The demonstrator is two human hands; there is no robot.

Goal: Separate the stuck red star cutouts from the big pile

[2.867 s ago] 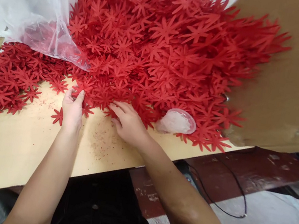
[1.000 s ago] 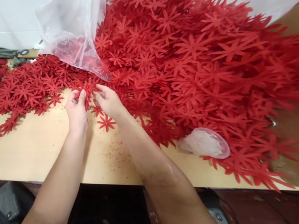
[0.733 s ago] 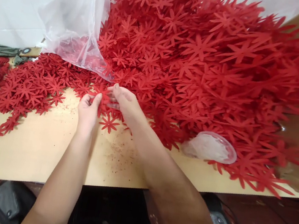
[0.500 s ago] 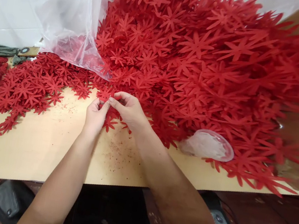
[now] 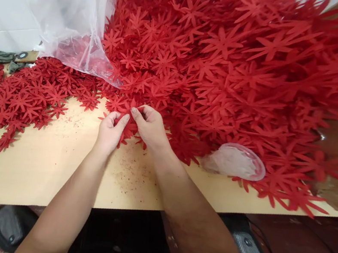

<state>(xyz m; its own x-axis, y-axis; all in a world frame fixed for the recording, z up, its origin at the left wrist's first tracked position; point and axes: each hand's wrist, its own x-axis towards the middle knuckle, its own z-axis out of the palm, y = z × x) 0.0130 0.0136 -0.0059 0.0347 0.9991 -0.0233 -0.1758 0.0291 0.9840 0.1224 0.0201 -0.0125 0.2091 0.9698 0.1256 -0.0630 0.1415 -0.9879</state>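
At the near edge of the big red heap, the left hand [image 5: 110,127] and right hand [image 5: 151,127] meet thumb to thumb over a small bunch of red flower-shaped cut-outs [image 5: 128,124]. Both hands are closed in a pinch: the left thumb and fingers clamp the bunch from the left, the right thumb and forefinger press on it from the right. How many pieces the bunch holds cannot be told, since the fingers hide most of it. It sits just above the tabletop [image 5: 34,168], touching the foot of the heap.

Judged step: gathering and squaring loose cut-outs into a stack held between the two hands. The next move would call for a firm pinch on the thin pieces so none slips out, and for a lift clear of the neighbouring petals, which interlock and could drag along.

Surroundings: the main pile of cut-outs [image 5: 233,59] rises behind and to the right. A flatter spread of the same pieces [image 5: 31,93] lies to the left. A clear plastic bag [image 5: 74,14] slumps against the pile. A round translucent lid or dish [image 5: 236,161] rests at the pile's foot, well right of the hands. Red crumbs dust the board in front of the wrists.
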